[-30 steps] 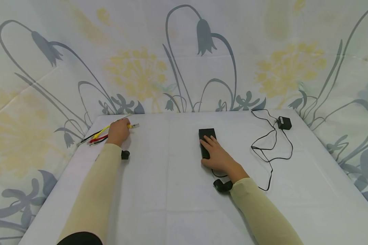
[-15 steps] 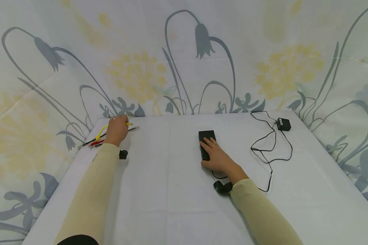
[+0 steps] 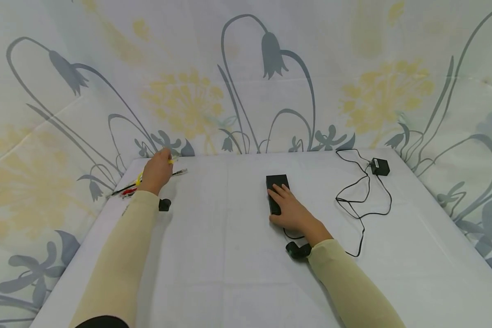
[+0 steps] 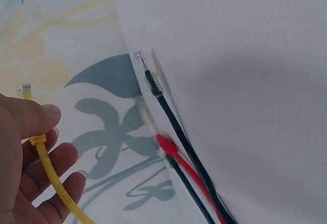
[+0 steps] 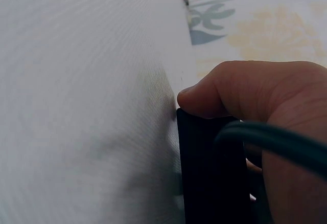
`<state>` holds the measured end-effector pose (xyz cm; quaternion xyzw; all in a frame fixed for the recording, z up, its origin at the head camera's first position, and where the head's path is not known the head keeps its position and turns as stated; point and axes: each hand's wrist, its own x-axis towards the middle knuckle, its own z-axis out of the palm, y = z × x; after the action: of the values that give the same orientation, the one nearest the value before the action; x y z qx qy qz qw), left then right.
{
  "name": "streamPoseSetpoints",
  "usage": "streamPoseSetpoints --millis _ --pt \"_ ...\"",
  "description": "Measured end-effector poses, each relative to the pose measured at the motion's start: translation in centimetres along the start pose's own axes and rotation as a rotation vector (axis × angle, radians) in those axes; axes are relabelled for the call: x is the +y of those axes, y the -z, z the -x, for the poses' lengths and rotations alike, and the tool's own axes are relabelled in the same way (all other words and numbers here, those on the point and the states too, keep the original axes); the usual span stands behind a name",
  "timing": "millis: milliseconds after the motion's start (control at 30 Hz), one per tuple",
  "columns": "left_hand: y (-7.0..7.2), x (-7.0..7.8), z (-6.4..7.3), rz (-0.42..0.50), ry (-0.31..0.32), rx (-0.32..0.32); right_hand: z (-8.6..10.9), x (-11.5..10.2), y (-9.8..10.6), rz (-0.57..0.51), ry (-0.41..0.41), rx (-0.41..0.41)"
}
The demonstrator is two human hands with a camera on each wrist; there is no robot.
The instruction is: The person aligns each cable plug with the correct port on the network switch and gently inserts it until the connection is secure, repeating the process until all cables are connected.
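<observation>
My left hand (image 3: 156,172) pinches a yellow network cable (image 4: 56,178) just behind its clear plug (image 4: 24,88), between thumb and fingers, raised over the far left of the table. Beneath it lie black network cables (image 4: 179,127) and a red network cable (image 4: 186,165), their clear-tipped ends near the table's edge in the left wrist view. At the table's middle, my right hand (image 3: 293,212) grips a flat black box-shaped device (image 3: 275,180), its fingers across the top and its thumb (image 5: 214,93) at the near end. A dark cord (image 5: 271,139) comes from that end.
A black power adapter (image 3: 380,166) stands at the back right, its thin cord (image 3: 362,214) looped loosely over the white table (image 3: 229,255). Flower-patterned cloth (image 3: 246,100) rises behind the table and along both sides.
My left hand has lifted the yellow cable up and slightly away, leaving a black cable's plug lying below. The right hand stays in place on the device.
</observation>
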<state>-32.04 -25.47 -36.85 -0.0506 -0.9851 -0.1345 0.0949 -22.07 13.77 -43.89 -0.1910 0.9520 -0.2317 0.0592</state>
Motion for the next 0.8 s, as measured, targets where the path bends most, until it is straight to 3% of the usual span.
streamPoseSetpoints --millis 200,533,800 --pt "0.0 0.4 0.1 0.009 -0.031 0.04 0.1 -0.1 0.0 0.005 0.001 -0.007" --pt "-0.1 2.2 0.6 0.154 -0.093 0.043 0.2 -0.3 0.1 0.002 -0.008 -0.01" --pt "-2.0 3.8 1.4 0.222 -0.089 0.073 0.0 0.0 -0.1 -0.001 -0.008 -0.009"
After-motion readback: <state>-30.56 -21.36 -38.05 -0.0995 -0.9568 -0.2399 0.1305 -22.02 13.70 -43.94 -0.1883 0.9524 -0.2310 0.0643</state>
